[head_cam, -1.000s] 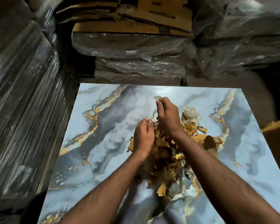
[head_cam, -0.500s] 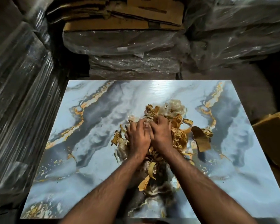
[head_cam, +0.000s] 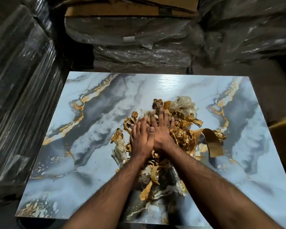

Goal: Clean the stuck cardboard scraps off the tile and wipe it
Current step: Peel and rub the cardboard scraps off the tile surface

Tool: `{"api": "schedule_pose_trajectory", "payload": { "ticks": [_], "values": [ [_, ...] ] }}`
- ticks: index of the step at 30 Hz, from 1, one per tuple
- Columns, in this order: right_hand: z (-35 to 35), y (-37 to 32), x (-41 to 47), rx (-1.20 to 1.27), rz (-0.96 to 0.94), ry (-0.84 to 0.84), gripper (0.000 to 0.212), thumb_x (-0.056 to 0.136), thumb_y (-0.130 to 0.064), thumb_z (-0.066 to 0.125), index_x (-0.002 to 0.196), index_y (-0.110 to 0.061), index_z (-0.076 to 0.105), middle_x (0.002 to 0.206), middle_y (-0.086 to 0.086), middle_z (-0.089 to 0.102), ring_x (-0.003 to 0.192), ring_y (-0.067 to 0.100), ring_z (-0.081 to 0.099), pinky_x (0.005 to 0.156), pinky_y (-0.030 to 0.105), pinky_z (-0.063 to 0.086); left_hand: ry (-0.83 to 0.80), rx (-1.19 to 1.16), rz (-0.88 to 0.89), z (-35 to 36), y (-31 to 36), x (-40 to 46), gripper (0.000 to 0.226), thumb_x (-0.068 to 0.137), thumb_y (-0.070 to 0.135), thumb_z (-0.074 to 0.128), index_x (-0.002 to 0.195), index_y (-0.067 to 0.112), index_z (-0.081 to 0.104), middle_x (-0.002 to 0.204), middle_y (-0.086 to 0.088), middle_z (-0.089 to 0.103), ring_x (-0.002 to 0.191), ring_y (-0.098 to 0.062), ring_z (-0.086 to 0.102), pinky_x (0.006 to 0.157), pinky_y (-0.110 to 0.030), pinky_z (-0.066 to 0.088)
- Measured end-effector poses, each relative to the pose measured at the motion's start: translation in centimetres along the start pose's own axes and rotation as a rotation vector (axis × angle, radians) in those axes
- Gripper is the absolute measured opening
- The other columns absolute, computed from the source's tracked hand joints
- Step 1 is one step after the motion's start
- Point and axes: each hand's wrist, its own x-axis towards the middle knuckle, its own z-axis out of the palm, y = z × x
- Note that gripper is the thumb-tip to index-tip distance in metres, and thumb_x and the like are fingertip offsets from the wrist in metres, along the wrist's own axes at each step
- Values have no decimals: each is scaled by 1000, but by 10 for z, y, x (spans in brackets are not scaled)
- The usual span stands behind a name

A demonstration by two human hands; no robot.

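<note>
A glossy blue marble-patterned tile [head_cam: 92, 146] with gold veins lies flat in front of me. In its middle sits a heap of torn brown cardboard scraps [head_cam: 183, 129] mixed with crumpled clear plastic [head_cam: 184, 103]. My left hand [head_cam: 141, 138] and my right hand [head_cam: 162, 128] lie side by side, palms down with fingers straight, pressing on the heap. A larger curled strip of cardboard [head_cam: 213, 142] lies at the heap's right edge. More scraps trail toward me between my forearms.
Plastic-wrapped stacks [head_cam: 20, 96] stand along the left. More wrapped bundles topped with cardboard boxes [head_cam: 130, 12] sit behind the tile. A brown box corner [head_cam: 284, 129] shows at the right edge. Bare tile surface lies left and right of the heap.
My hands came together over the scraps, then flattened from curled fingers to straight ones, pressing on the heap. The view shifted back, showing more of the tile.
</note>
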Motion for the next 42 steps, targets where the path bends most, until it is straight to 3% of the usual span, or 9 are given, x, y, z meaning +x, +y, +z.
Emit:
{"api": "schedule_pose_trajectory", "payload": {
  "ticks": [4,9,16,22,24,30,33,36,42],
  "values": [
    [-16,-1,2,30,26,-147,93,90,-68,26,124,-24,-49,140,15,-50,124,35,-53,98,58,-33,-45,33,2,-3,4,-5,76,85,75,-6,153,41,-5,165,3,-5,150,-17,-10,119,-48,-8],
    [-32,8,-6,228,-7,-203,85,82,-62,0,152,-17,-23,154,11,-38,145,31,-29,107,52,-26,-50,8,57,-7,14,-14,83,67,86,-22,145,56,-14,164,0,-9,149,-22,-6,116,-53,-5],
    [-69,14,-28,683,-94,-130,60,104,-53,20,156,-23,20,165,4,0,152,25,4,121,55,6,-153,340,110,-25,14,-18,67,102,32,37,155,37,-2,161,-14,-18,150,-32,-9,121,-54,-5],
    [-90,14,-52,847,21,55,55,106,-44,28,127,-5,60,134,18,59,116,35,59,100,45,48,-58,359,156,-44,22,-20,51,103,50,27,150,31,33,164,-9,-4,150,-29,2,121,-52,-5],
    [-88,20,-57,845,45,184,50,106,-38,35,112,2,64,119,22,66,107,39,62,93,51,52,-53,368,190,-52,26,-26,54,102,52,25,150,29,33,164,-10,6,150,-29,7,122,-52,1],
    [-90,25,-87,735,-159,371,32,98,-15,56,130,-14,62,130,3,63,118,12,57,104,34,47,66,291,220,-69,28,-45,43,103,38,38,139,19,51,148,-9,43,138,-25,35,114,-47,30],
    [-80,20,-111,639,-219,488,32,97,-13,58,128,-14,62,129,3,63,118,10,53,104,28,40,252,185,241,-77,25,-59,27,99,22,49,117,12,66,115,-4,65,105,-17,55,86,-27,39],
    [-62,19,-139,649,-213,562,32,95,-14,58,127,-16,62,122,1,62,113,14,55,98,41,50,357,129,258,-85,20,-75,19,97,16,52,100,8,69,87,-2,65,80,-11,49,72,-26,35],
    [-2,2,-202,611,-196,526,32,93,-13,60,124,-18,63,109,-5,58,102,13,55,87,43,52,304,66,215,-86,-26,-104,18,95,15,52,89,9,68,86,-4,64,80,-17,53,69,-26,35]
  ]
}}
